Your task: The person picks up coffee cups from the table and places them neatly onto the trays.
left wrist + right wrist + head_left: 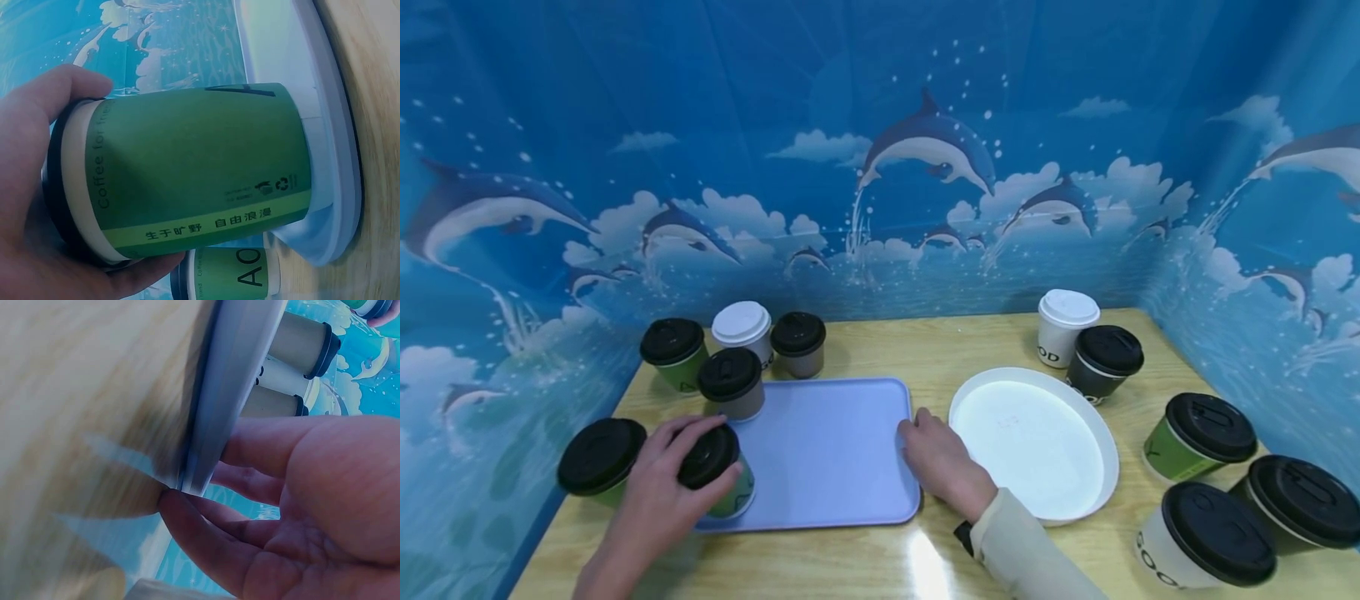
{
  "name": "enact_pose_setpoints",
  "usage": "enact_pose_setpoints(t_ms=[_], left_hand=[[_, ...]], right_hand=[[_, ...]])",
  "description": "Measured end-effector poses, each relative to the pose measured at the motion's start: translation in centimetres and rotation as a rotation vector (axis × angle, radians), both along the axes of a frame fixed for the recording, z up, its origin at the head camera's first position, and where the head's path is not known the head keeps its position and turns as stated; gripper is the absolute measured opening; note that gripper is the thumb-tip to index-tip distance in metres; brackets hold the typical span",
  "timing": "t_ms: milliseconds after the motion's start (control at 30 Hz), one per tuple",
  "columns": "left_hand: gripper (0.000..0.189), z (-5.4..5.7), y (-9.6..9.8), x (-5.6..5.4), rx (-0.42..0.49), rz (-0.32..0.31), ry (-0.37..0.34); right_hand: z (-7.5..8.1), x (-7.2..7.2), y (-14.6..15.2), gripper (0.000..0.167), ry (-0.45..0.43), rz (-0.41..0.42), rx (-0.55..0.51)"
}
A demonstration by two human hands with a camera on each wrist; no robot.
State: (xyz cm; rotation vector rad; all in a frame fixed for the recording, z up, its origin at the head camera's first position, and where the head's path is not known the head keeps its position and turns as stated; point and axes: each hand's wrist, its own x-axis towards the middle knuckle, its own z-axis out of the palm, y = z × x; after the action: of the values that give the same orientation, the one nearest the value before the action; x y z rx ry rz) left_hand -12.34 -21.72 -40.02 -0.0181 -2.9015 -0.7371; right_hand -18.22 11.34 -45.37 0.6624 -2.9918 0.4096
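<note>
My left hand [662, 487] grips a green paper coffee cup [735, 498] by its black lid, thumb and fingers around the lid's rim. This cup is upright at the near left corner of a lavender tray [835, 458]; whether its base touches the tray I cannot tell. In the left wrist view the green cup [200, 169] fills the middle, with the tray's edge beyond its base. With my right hand [943, 458] I pinch the tray's right rim; fingertips meet its lower edge in the right wrist view. A grey-brown cup [743, 404] with black lid stands at the tray's far left corner.
Left of the tray are two green cups [681, 371] [606, 492]. Behind it stand a white-lidded cup [742, 323] and a small brown cup [801, 362]. A round white tray [1037, 442] lies to the right, with several lidded cups [1180, 537] beyond it.
</note>
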Motion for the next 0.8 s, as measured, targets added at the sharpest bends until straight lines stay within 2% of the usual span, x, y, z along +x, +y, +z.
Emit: enact_pose_setpoints(t_ms=[233,467,700,800], left_hand=[[0.069,0.25,-0.53,0.02,-0.009,-0.032,-0.046],[0.068,0.45,-0.92,0.23,-0.012,-0.091,-0.033],[0.073,0.46,-0.98,0.31,-0.034,-0.106,-0.078],[0.074,0.46,-1.01,0.37,-0.025,-0.118,-0.074]], right_hand=[[-0.11,0.05,-0.01,0.007,0.013,0.0,-0.014],[-0.05,0.18,-0.04,0.006,0.03,0.0,-0.011],[0.1,0.1,-0.06,0.006,0.011,-0.009,-0.011],[0.11,0.09,-0.05,0.006,0.01,-0.012,-0.008]])
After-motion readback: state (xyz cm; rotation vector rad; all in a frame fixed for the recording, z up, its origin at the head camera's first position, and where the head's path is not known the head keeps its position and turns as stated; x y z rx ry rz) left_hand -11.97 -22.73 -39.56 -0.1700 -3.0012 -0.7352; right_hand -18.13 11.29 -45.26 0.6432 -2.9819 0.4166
